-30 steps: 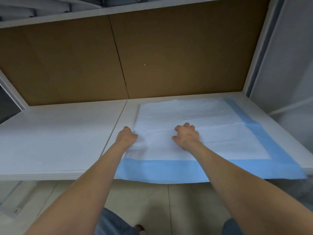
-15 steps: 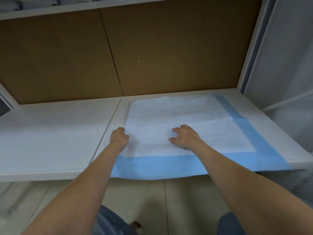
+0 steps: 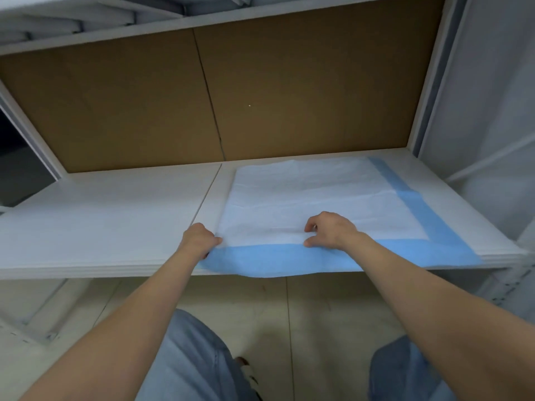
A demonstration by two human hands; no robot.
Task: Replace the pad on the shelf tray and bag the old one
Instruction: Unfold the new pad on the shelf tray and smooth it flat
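Observation:
A white absorbent pad (image 3: 312,198) with a blue border lies on the right half of the white shelf tray (image 3: 101,221). Its blue front strip hangs a little over the shelf's front edge. My left hand (image 3: 199,240) pinches the pad's front left corner, fingers curled round the edge. My right hand (image 3: 330,230) rests on the pad near the middle of its front edge, with fingers curled and thumb on the white and blue seam; whether it pinches the sheet is unclear.
A brown board (image 3: 231,96) backs the shelf, and another shelf (image 3: 202,18) runs above. A white frame post (image 3: 428,82) stands at the right. Below are the tiled floor (image 3: 318,328) and my jeans-clad legs (image 3: 197,363).
Both hands have slid back toward the shelf's front edge. The pad has come forward with them, so more of its blue strip overhangs the edge.

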